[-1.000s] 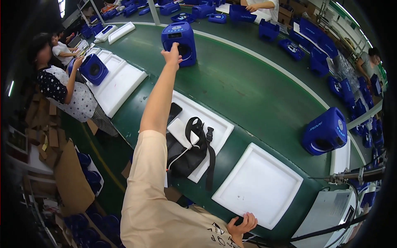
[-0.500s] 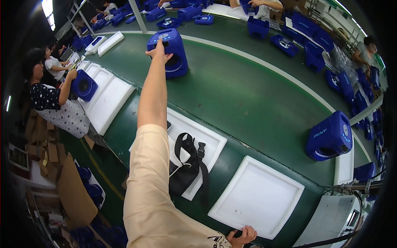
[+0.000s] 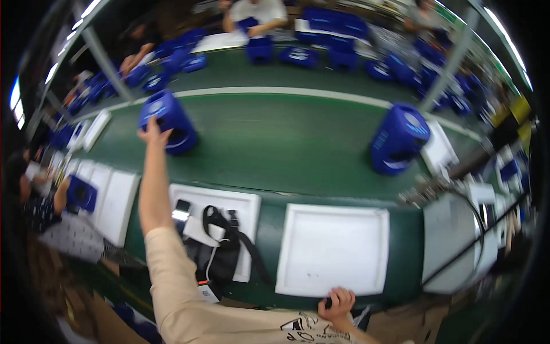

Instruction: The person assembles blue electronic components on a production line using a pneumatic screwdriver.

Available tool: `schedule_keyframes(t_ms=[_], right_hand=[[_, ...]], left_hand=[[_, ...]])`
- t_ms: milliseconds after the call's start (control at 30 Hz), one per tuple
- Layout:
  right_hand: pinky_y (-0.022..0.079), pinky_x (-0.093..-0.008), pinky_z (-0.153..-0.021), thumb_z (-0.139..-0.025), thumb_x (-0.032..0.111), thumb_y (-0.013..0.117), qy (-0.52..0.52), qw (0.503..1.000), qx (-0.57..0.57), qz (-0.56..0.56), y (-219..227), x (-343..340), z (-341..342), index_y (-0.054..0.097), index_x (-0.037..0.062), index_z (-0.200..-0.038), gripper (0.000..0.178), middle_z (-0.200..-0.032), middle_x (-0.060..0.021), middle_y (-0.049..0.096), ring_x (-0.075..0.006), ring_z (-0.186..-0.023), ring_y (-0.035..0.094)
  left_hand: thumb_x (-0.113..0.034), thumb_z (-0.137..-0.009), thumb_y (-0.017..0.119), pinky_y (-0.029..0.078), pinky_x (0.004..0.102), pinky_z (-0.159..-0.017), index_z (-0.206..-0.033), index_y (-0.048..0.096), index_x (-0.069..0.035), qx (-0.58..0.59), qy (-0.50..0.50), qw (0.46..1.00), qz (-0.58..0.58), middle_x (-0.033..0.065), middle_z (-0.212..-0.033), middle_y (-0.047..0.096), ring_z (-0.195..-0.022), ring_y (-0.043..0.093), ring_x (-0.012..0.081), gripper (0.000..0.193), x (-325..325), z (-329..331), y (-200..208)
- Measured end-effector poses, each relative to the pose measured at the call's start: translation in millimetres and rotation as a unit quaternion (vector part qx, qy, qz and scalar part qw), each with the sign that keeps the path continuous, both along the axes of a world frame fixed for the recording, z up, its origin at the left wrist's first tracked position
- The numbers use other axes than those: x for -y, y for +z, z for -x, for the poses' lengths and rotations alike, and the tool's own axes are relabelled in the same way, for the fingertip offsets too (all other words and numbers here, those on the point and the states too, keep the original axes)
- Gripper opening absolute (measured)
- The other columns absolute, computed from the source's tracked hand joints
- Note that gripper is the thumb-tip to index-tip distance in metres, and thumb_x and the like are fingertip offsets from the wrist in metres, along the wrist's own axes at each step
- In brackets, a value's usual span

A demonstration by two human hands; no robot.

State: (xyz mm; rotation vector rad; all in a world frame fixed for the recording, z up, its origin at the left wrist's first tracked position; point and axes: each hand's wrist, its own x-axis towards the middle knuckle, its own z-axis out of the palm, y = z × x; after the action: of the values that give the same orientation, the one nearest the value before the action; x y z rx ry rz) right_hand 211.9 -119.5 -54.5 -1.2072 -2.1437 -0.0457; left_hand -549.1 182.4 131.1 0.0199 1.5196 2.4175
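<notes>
My left arm is stretched far out across the green bench. At its end, my left hand (image 3: 153,135) rests against the near side of a blue boxy speaker (image 3: 180,123), with one finger reaching onto its top panel and the thumb spread to the right. The speaker stands upright and has a round dark front. My right hand (image 3: 339,304) is curled at the near edge of a white foam tray (image 3: 335,249), close to my body. Something small and dark shows between its thumb and fingers; I cannot make out what.
A second blue speaker (image 3: 398,140) stands at the right. A black bag (image 3: 223,249) lies on another foam tray (image 3: 243,200); a phone (image 3: 181,211) lies there too. A grey machine (image 3: 450,241) sits at right. People work at left and across the bench among blue housings.
My view has turned to the right and blurred, so the bench sits more level. My left hand stays at the same speaker; my right hand stays by the tray edge.
</notes>
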Motion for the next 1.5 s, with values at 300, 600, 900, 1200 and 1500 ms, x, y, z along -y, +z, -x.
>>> schedule_keyframes(t_ms=[300,600,900,1200,1500], right_hand=[[0.04,-0.0533,-0.107,-0.084,0.015,0.072,0.057,0.983,-0.147,0.099,113.3,-31.0,-7.5,0.057,0.0005,-0.13,0.05,-0.127,-0.0207,0.057,-0.0416,-0.123,0.053],[0.035,-0.045,-0.111,-0.091,0.021,0.076,0.018,0.896,-0.297,-0.331,364.0,-222.3,7.7,0.048,-0.0093,-0.139,0.064,-0.136,-0.0256,0.049,-0.0389,-0.129,0.046],[0.053,-0.0372,-0.075,-0.097,0.047,0.068,0.013,0.871,-0.456,-0.183,414.7,-324.7,-5.7,0.056,-0.0041,-0.123,0.058,-0.084,-0.0122,0.065,-0.0255,-0.078,0.064],[0.053,-0.0372,-0.067,-0.093,0.023,0.067,-0.031,0.877,-0.449,-0.168,448.9,-295.1,-38.3,0.066,-0.0005,-0.109,0.028,-0.078,-0.0103,0.07,-0.0203,-0.072,0.069],[0.045,-0.0319,-0.045,-0.097,0.022,0.057,0.136,0.818,-0.558,-0.03,498.5,-247.1,-48.2,0.054,0.0092,-0.093,0.013,-0.068,-0.0017,0.055,-0.0136,-0.053,0.057]], left_hand=[[-0.037,-0.082,0.082,0.059,0.0552,-0.089,-0.15,0.034,-0.028,-0.055,-0.255,0.962,0.077,0.0188,-0.142,0.046,-0.115,0.061,0.0404,0.084,70.8,-156.5,54.1],[-0.041,-0.089,0.073,0.056,0.043,-0.096,-0.147,0.043,-0.018,0.018,-0.462,0.886,0.023,0.0184,-0.134,0.054,-0.108,0.064,0.0305,0.069,177.4,-309.8,90.5],[-0.028,-0.093,0.066,0.055,0.03,-0.065,-0.145,0.045,-0.029,0.022,-0.564,0.825,0.014,0.002,-0.117,0.069,-0.09,0.072,0.0179,0.057,210.7,-460.2,85.4],[-0.013,-0.09,0.072,0.065,0.0425,-0.069,-0.164,0.019,-0.02,0.004,-0.635,0.772,0.033,0.0172,-0.12,0.065,-0.084,0.076,0.0278,0.091,190.2,-540.8,49.7],[-0.037,-0.093,0.07,0.058,0.0438,-0.083,-0.159,0.029,-0.013,-0.254,-0.651,0.684,0.21,0.0226,-0.115,0.061,-0.091,0.069,0.0269,0.081,157.4,-562.1,34.6]])
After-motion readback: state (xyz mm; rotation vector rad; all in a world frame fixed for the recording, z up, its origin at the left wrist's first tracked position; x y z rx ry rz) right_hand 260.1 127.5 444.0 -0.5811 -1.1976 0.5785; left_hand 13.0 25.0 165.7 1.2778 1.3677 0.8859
